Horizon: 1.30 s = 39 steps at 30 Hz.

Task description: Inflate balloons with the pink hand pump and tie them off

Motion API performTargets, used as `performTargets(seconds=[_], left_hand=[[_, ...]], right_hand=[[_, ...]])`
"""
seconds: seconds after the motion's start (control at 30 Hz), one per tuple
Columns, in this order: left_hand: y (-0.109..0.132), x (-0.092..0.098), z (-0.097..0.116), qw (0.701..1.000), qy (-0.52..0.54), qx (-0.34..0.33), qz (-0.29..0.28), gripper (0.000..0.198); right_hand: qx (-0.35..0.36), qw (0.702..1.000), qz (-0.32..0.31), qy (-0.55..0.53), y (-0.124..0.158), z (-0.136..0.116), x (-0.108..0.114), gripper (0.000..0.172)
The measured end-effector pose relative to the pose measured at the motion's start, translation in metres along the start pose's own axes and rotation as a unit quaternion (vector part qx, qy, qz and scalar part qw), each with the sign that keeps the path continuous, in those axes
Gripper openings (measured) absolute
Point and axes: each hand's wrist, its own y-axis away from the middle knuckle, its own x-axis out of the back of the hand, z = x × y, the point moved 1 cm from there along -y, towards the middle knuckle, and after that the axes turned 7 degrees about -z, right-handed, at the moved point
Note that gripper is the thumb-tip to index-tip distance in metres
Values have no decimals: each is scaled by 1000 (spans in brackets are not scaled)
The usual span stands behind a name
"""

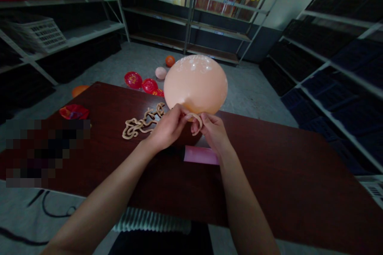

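An inflated peach balloon (196, 83) with white print on top rests over the far edge of the dark red table (284, 183). My left hand (169, 127) and my right hand (211, 131) both pinch the balloon's stretched neck just below it. A pile of limp peach balloons (142, 123) lies on the table left of my left hand. A pink pump-like cylinder (201, 155) lies under my right wrist.
A flat red balloon (73, 111) lies near the table's left edge. On the grey floor beyond are red balloons (140, 81), an orange one (170, 61) and a pale one (160, 73). Metal shelves line the left, back and right walls. A black cable (48, 207) lies on the floor at my left.
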Motion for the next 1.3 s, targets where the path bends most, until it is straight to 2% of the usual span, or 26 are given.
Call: performTargets(seconds=[0.13, 0.27, 0.43, 0.5, 0.57, 0.7, 0.93, 1.0, 1.17, 1.3], left_hand=[[1, 0, 0, 992, 106, 50, 47, 15], [3, -1, -7, 975, 195, 76, 73, 18], [1, -3, -13, 950, 285, 104, 77, 23], [0, -3, -11, 940, 314, 109, 76, 25], [-1, -1, -6, 932, 337, 118, 61, 27], [-4, 6, 5, 937, 323, 129, 23, 30], [-6, 12, 11, 946, 303, 115, -27, 21], [-6, 11, 10, 951, 289, 109, -19, 18], [-6, 12, 7, 964, 229, 124, 49, 21], [-8, 13, 12, 961, 254, 109, 20, 26]], right_hand=[[8, 999, -23, 36, 1, -2, 5, 21], [-4, 996, -48, 78, 0, -5, 6, 26], [-15, 988, -57, 141, 2, -13, 4, 11], [-16, 989, -57, 134, 3, -15, 2, 14], [-13, 996, -33, 82, 3, -14, 1, 18], [-19, 999, 21, -29, 2, -5, -5, 23], [-5, 999, -21, -31, 2, 5, -6, 22], [-2, 1000, -23, -18, 3, 4, -6, 21], [-11, 999, -41, 6, 3, 1, -10, 19], [4, 1000, -1, 2, 3, 1, -11, 18]])
